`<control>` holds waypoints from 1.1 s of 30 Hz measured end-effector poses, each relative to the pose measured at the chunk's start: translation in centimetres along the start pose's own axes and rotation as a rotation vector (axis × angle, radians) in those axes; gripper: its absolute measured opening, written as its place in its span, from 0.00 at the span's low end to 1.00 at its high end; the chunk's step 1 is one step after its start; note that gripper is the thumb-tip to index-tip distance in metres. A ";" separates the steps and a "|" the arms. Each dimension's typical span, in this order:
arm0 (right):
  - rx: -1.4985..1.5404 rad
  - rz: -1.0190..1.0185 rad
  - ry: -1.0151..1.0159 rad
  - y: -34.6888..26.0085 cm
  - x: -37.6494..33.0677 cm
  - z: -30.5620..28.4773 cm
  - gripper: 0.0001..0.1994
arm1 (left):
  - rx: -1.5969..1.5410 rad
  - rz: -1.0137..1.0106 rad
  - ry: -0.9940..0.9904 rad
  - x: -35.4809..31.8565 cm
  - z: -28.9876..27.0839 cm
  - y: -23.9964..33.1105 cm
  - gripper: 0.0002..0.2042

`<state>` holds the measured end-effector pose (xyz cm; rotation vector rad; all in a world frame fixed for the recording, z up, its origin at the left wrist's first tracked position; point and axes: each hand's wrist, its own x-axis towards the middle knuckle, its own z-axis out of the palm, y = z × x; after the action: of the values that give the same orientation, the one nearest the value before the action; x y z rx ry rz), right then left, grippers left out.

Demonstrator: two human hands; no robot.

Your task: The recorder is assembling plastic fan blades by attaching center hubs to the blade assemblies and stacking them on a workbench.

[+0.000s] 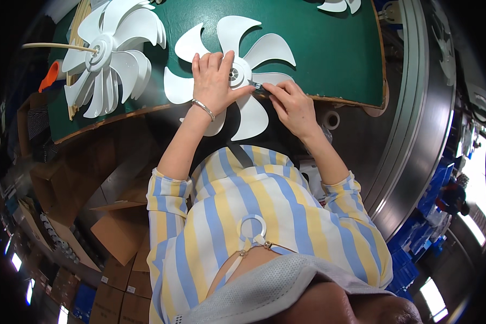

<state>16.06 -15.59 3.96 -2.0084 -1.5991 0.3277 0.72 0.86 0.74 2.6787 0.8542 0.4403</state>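
Observation:
A white fan impeller (231, 28) with several curved blades lies on the green tabletop, its near blades reaching past the table's front edge. My left hand (215, 78) rests on it, left of the round hub (242, 69), fingers stretched out and thumb along the hub's near side. In my right hand (292, 105) is a small dark-handled utility knife (261, 88), pinched between thumb and fingers. Its tip points at the hub's right side, close to my left thumb; whether it touches the plastic I cannot tell.
On the left stands a stack of white fan impellers (100, 54) with a pale rod (59, 46) through the centre. An orange-handled object (49, 76) lies beside it. More white blades (337, 5) show at the far edge. A metal rail (410, 108) runs along the right; cardboard boxes (121, 232) stand below left.

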 end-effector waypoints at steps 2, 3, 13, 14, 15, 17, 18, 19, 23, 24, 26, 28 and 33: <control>-0.001 -0.006 0.002 0.0 0.1 0.0 0.14 | -0.006 0.002 0.004 0.0 -0.1 0.0 0.44; -0.002 -0.012 0.004 -0.1 0.2 0.0 0.13 | -0.011 0.004 0.009 0.0 -0.2 0.0 0.43; -0.026 -0.020 0.004 -0.2 0.4 -0.2 0.14 | -0.035 -0.004 0.041 0.0 0.4 0.1 0.40; -0.034 -0.019 0.010 -0.4 0.4 -0.3 0.14 | -0.037 -0.006 0.040 0.0 0.4 0.1 0.40; -0.041 -0.018 0.015 -0.5 0.4 -0.4 0.14 | -0.038 -0.007 0.040 0.0 0.4 0.1 0.40; -0.046 -0.007 0.050 -0.6 0.3 -0.7 0.14 | -0.043 0.009 0.018 0.0 0.3 0.0 0.41; -0.051 0.005 0.085 -0.6 0.3 -0.9 0.14 | -0.048 0.026 -0.004 0.0 0.1 -0.1 0.41; -0.052 0.006 0.087 -0.4 0.3 -1.0 0.14 | -0.065 0.073 -0.055 0.1 -0.3 -0.3 0.41; -0.051 0.021 0.059 0.1 0.0 -0.9 0.15 | -0.050 0.123 -0.108 -0.3 -1.6 0.0 0.46; -0.051 0.015 0.038 0.1 -0.1 -0.8 0.15 | -0.074 0.092 -0.068 -0.3 -1.5 0.3 0.47; -0.045 0.009 0.015 -0.1 -0.2 -0.6 0.14 | -0.070 0.068 -0.012 -0.4 -0.5 0.2 0.48; -0.013 -0.005 0.005 -0.5 -0.1 -0.4 0.14 | -0.018 -0.025 -0.018 -0.5 0.1 0.2 0.49; 0.007 -0.014 -0.020 -0.3 0.0 -0.1 0.14 | -0.015 -0.009 -0.002 -0.2 0.2 0.0 0.49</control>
<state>15.83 -15.61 4.25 -1.9943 -1.6210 0.3483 0.59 0.70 0.55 2.6601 0.8589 0.4397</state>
